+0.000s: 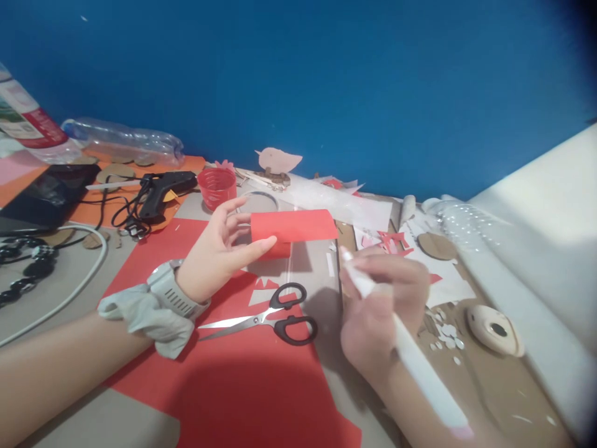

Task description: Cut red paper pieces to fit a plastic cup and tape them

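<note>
My left hand (219, 249), in a grey watch and a pale scrunchie, grips a curled strip of red paper (293, 225) at its left end, thumb on the front. The strip's free end reaches out to the right. In my right hand (387, 298), slightly blurred, is a white pen (420, 367) with a pink end, its tip pointing up and left, apart from the paper. Below the strip, scissors (256, 320) with black handles lie partly spread on a large red sheet (242, 392). Small red and white scraps (263, 292) lie just above them.
A black glue gun (163, 193) with its cord, a red cup (217, 188) and a clear bottle (130, 142) stand or lie at the back left. Paper scraps (396, 242), a cardboard disc (437, 246) and a cream oval device (495, 330) are at the right. Behind is a blue wall (298, 81).
</note>
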`<state>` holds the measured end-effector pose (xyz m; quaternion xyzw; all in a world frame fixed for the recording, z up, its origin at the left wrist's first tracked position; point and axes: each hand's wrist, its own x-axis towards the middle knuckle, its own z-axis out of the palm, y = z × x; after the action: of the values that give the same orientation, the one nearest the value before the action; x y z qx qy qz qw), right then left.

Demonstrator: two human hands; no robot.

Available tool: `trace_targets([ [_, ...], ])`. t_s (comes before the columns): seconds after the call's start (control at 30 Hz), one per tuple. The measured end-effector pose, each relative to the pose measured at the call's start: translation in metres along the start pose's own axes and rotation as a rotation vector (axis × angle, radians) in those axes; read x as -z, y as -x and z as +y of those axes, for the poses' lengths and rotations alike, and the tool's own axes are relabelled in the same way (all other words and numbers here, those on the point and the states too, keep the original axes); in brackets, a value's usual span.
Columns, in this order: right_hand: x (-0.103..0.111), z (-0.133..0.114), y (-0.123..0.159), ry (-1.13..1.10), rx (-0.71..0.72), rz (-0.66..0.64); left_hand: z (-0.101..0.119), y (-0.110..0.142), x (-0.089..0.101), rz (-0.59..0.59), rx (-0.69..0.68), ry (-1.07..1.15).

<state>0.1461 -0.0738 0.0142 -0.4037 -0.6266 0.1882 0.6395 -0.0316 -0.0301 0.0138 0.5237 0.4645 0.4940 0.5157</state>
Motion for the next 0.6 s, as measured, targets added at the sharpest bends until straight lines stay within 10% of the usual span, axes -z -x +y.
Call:
trace_targets([
  [0.1,0.0012,-0.0054,0.0019,0.078,0.118,-0.172,0.0012,0.0032,-0.0016,-0.061,-0.050,-0.038],
  [0.3,-0.0004,-0.0111,-0.0034,0.125,-0.310,-0.234,0.0000,0.0053,-0.0017,-0.138,-0.039,-0.077],
  [0.6,-0.0039,-0.0091,-0.0028,0.090,-0.382,-0.200,0.0007,0.0050,-0.0030,-0.141,-0.020,-0.079],
])
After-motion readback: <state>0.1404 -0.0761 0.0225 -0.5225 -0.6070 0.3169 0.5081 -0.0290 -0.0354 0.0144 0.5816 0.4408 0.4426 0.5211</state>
